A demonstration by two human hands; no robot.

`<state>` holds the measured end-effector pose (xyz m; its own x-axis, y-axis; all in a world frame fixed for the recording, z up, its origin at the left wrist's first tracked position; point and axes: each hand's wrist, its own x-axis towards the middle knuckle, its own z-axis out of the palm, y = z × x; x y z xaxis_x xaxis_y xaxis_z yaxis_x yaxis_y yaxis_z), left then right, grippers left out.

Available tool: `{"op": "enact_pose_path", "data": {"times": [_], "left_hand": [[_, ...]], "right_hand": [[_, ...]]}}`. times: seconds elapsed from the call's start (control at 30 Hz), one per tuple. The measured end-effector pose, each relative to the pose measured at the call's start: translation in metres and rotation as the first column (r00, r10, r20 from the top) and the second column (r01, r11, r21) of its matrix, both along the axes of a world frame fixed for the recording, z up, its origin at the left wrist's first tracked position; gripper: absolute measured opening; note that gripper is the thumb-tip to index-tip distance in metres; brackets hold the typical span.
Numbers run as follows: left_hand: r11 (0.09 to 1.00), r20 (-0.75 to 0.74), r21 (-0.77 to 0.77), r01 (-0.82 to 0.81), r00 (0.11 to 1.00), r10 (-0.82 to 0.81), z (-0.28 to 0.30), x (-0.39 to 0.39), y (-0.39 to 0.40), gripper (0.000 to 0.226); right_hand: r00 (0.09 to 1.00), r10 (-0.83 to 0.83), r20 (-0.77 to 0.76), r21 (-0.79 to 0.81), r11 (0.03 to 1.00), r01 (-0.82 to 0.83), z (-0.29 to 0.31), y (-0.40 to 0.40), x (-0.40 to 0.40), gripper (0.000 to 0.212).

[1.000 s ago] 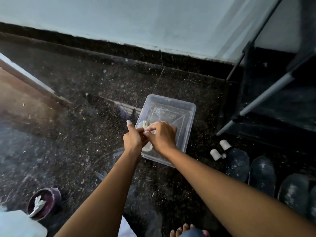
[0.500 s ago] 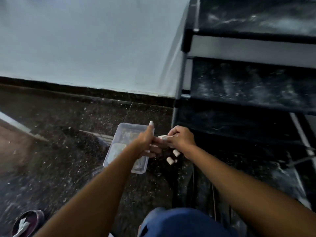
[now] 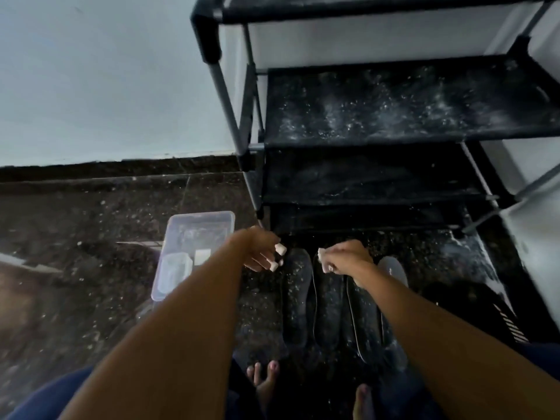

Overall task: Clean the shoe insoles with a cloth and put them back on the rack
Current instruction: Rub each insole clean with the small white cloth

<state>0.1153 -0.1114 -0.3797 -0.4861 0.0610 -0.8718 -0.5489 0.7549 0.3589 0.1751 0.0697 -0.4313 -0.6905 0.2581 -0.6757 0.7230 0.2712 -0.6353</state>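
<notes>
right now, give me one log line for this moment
phase: about to wipe | right hand: holds cloth | left hand: over floor by tub | insoles: on floor | rack: dusty

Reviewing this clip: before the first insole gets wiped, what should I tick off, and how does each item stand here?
1. Cloth in right hand: ok, gripped.
2. Left hand free to steady an insole: cannot tell; white rolls lie at its fingers.
3. Insoles within reach on the floor: ok.
4. Rack shelf clean enough to receive them: not ok, dusted white.
5. Container clear of the insoles: ok.
</notes>
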Motion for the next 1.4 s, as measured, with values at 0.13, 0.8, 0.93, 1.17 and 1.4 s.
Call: {"op": "enact_pose_path", "data": {"times": [0.13,0.8,0.93,1.17,1.4], "left_hand": [[0.981,-0.093,-0.024,-0.192,0.978,0.189,-0.078,0.021,0.004,0.028],[0.941,-0.078,-0.216,-0.262,0.965,0.251,-0.221,0.063,0.018,0.039],[0.933,0.015,-0.201,-0.298,0.951,0.307,-0.215,0.067,0.009,0.034],[0.974,0.106,-0.067,-0.218,0.969,0.225,-0.163,0.060,0.009,0.023],[0.998,-0.030,0.056,-0.030,0.999,0.032,-0.031,0.046,0.016,0.024]], "right_hand": [[0.996,-0.087,0.018,0.076,0.993,0.086,-0.040,0.000,0.002,0.014],[0.954,-0.015,0.299,-0.026,0.999,0.024,-0.191,-0.059,0.026,0.038],[0.939,0.047,0.341,-0.045,0.998,-0.033,-0.189,-0.046,0.032,0.028],[0.924,0.184,0.335,-0.104,0.982,-0.158,-0.138,-0.025,0.030,0.023],[0.932,0.325,0.158,-0.057,0.946,-0.320,-0.004,0.005,0.002,0.010]]}}
